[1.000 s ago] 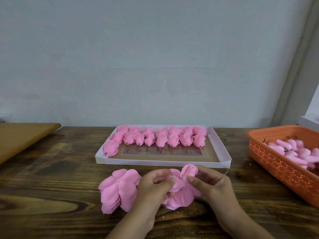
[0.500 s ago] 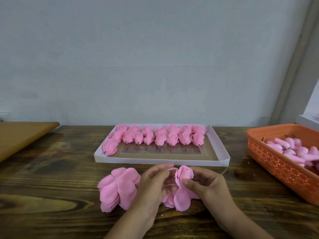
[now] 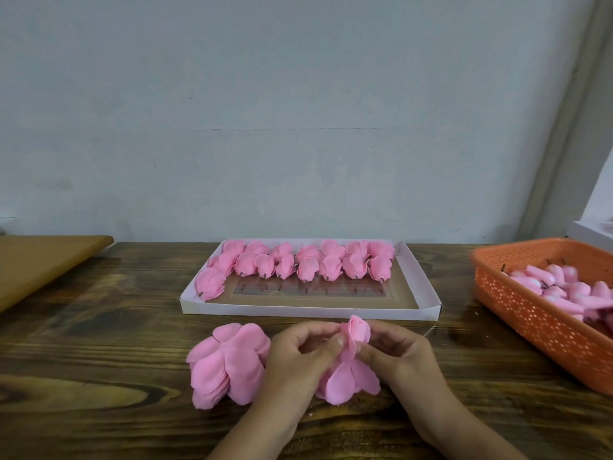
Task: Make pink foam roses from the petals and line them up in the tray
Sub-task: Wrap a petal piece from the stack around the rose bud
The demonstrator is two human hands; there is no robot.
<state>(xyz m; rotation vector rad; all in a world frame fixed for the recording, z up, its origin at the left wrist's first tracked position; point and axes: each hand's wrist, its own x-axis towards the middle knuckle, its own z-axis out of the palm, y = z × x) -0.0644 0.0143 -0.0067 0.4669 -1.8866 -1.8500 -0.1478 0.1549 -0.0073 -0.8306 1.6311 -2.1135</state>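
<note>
A half-made pink foam rose point(image 3: 352, 370) stands between my hands near the table's front, its bud pointing up and loose petals hanging below. My left hand point(image 3: 298, 356) and my right hand point(image 3: 398, 356) both pinch its petals around the bud. Just left of my left hand lies a stack of pink petal sheets point(image 3: 225, 363). Behind them, a white tray point(image 3: 308, 312) holds several finished pink roses point(image 3: 308, 265) in rows along its far side, with one more at its left end.
An orange perforated basket point(image 3: 537, 323) with pink rose buds on stems sits at the right. A brown board point(image 3: 39, 263) lies at the far left. The table is dark wood, against a grey wall.
My hands have shifted slightly and folded a petal up around the bud; the lower petals now hang more narrowly. The petal stack and tray have not moved.
</note>
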